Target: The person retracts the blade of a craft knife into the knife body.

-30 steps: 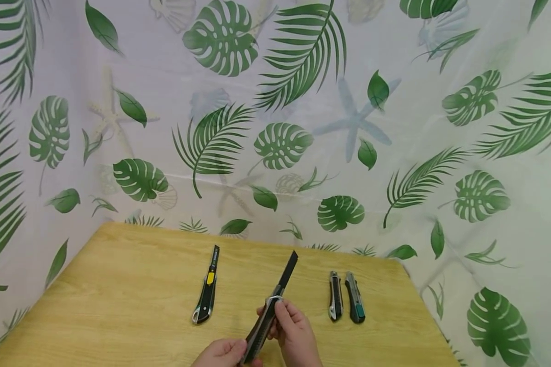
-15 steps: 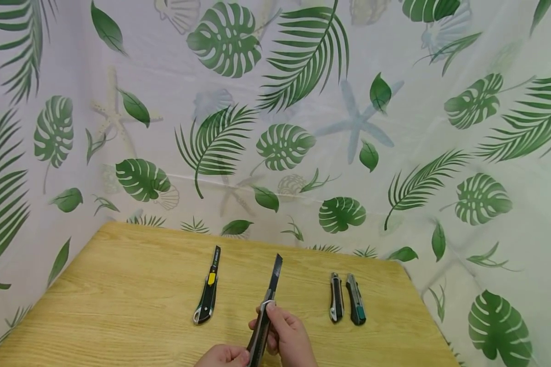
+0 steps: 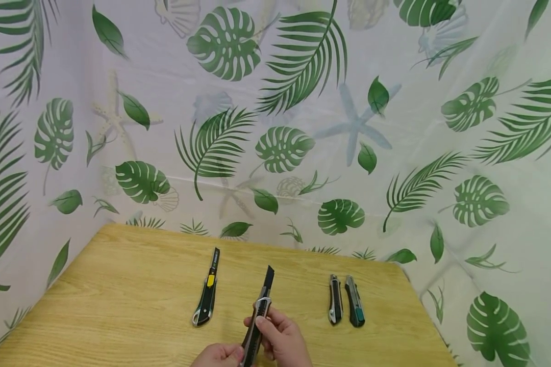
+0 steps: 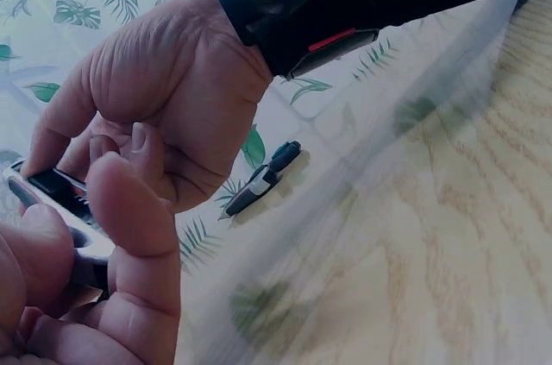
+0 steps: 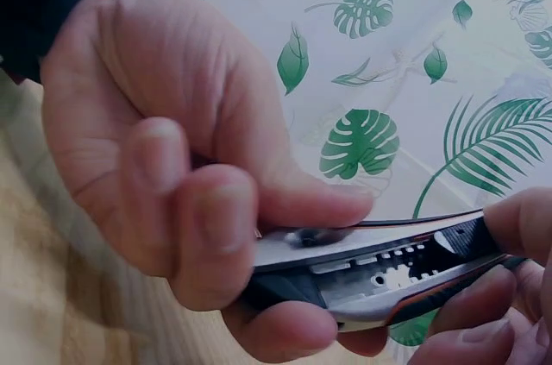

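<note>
In the head view both hands hold a snap-off utility knife [image 3: 255, 326] at the table's front, its dark blade [image 3: 268, 278] sticking out and pointing up and away. My left hand [image 3: 219, 355] pinches the rear end of the handle between thumb and fingers. Higher up, my right hand [image 3: 284, 337] grips the handle with its thumb on the front, just below the silver collar. The right wrist view shows the handle's silver-and-black body with a toothed slot [image 5: 397, 277]. Left of the hands lies another knife [image 3: 206, 298] with a yellow slider and its blade out.
On the right side of the table [image 3: 133, 295] two more utility knives lie side by side: one black and silver [image 3: 334, 299], one with a teal part [image 3: 355, 302]. A leaf-printed curtain [image 3: 284, 199] stands around the table's back and sides.
The held knife has shifted left and down, and its blade stands more upright. My right thumb has slid from the collar down onto the handle. The knives on the table stay put.
</note>
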`<action>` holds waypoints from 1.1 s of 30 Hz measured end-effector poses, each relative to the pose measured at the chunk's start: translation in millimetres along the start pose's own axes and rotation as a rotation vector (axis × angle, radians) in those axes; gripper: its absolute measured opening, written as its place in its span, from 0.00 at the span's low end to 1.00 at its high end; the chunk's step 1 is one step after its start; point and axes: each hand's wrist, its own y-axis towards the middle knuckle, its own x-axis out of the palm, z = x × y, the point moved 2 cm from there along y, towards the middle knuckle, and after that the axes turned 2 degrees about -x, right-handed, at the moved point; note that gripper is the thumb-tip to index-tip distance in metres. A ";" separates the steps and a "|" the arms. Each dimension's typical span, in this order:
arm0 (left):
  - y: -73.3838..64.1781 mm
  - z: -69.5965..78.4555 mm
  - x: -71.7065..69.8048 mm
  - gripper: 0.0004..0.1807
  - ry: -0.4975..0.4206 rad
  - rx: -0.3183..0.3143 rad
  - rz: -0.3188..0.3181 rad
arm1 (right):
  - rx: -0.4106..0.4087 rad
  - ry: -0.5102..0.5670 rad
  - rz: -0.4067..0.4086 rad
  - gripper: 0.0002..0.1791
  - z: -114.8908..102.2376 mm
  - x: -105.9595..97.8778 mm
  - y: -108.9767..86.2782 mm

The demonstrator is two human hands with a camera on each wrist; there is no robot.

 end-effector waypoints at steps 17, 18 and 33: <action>-3.7 5.9 0.9 0.26 -0.057 -0.029 0.038 | 0.019 0.138 -0.142 0.44 9.8 5.4 -2.8; -3.8 6.3 0.5 0.26 -0.054 -0.023 0.038 | 0.017 0.141 -0.156 0.45 11.1 5.2 -2.6; 1.7 7.8 3.4 0.28 0.079 0.049 0.228 | -0.191 -0.345 0.121 0.25 10.8 18.3 -2.9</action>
